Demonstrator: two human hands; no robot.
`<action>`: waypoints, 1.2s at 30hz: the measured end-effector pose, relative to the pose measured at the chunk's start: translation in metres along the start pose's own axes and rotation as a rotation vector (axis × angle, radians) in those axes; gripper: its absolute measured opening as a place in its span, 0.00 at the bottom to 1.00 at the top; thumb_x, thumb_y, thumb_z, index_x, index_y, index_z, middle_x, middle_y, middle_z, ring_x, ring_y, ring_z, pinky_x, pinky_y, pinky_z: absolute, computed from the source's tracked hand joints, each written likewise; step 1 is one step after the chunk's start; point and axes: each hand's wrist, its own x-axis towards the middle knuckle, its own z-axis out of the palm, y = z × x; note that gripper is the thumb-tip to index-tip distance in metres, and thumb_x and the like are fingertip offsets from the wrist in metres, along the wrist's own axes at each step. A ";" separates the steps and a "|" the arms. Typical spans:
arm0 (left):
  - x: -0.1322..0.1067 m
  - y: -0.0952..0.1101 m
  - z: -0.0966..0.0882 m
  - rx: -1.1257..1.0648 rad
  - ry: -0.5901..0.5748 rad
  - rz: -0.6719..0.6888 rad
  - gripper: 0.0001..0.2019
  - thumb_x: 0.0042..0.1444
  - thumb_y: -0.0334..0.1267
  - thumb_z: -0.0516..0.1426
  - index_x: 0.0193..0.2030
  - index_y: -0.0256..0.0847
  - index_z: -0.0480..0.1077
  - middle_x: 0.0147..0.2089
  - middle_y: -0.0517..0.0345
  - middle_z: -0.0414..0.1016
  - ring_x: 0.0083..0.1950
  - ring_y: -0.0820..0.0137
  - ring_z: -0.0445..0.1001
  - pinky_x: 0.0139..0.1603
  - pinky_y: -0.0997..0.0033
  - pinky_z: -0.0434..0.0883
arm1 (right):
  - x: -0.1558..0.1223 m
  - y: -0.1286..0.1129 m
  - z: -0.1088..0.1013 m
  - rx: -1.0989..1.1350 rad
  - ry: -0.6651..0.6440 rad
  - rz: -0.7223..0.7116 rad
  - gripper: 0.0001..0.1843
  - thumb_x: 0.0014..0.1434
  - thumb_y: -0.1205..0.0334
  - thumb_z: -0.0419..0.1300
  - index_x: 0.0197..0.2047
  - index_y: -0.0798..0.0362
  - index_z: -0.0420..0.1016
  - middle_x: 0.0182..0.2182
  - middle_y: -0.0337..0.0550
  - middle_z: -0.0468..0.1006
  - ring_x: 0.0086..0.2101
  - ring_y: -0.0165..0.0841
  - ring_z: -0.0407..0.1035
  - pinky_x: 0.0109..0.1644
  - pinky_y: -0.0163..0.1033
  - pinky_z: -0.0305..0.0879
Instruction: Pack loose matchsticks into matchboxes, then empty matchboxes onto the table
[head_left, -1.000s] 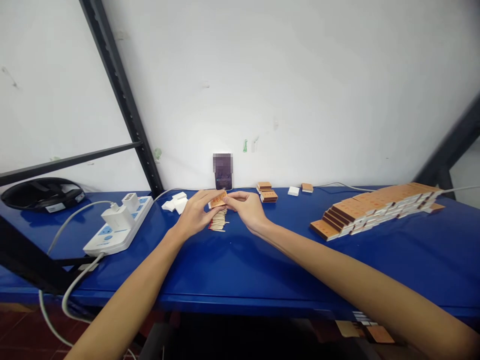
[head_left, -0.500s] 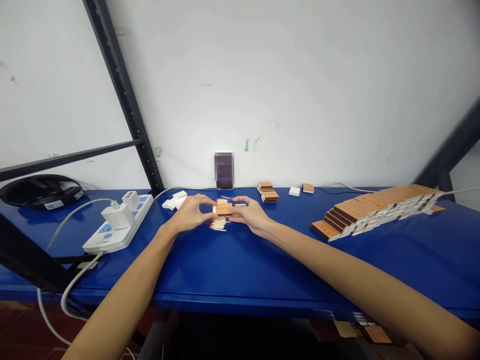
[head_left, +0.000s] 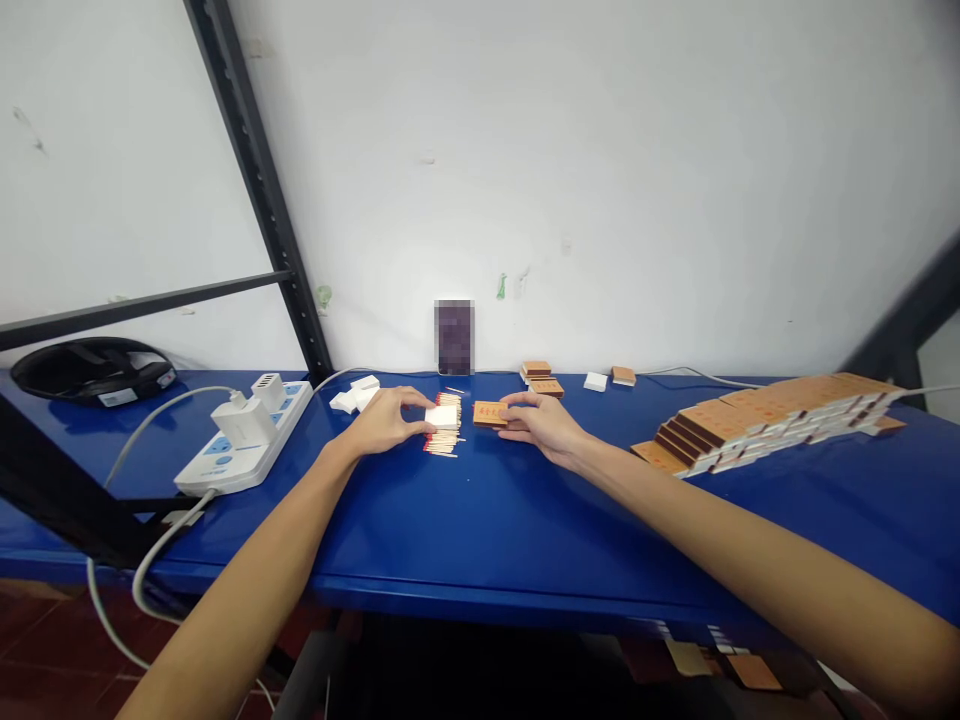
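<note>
A white matchbox tray [head_left: 441,417] is pinched by its left end in my left hand [head_left: 384,420], above a spread of red-tipped matches [head_left: 444,442] on the blue surface. My right hand [head_left: 546,425] grips the orange matchbox sleeve [head_left: 489,412] by its right end, with thumb and fingers closed on it. A gap lies between tray and sleeve. Whether the tray's hollow faces up or down, I cannot tell. Matches show on the near and far sides of the tray.
White trays [head_left: 364,392] lie behind my left hand. Several matchboxes [head_left: 541,380] sit near the wall, and a long stack of matchboxes [head_left: 757,415] stands on the right. A power strip [head_left: 244,440], a black headset [head_left: 94,372] and an upright phone [head_left: 455,338] are around.
The sleeve has come off the tray. My right hand has moved right with the sleeve, while my left hand keeps the tray over the matches. The view has shifted slightly.
</note>
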 end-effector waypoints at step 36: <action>-0.012 -0.059 -0.016 0.534 0.276 -0.302 0.18 0.58 0.47 0.53 0.49 0.41 0.75 0.48 0.51 0.77 0.52 0.54 0.67 0.53 0.57 0.64 | -0.017 -0.101 -0.114 -1.720 -0.001 -0.534 0.22 0.54 0.57 0.54 0.53 0.51 0.71 0.49 0.53 0.73 0.48 0.47 0.67 0.50 0.51 0.64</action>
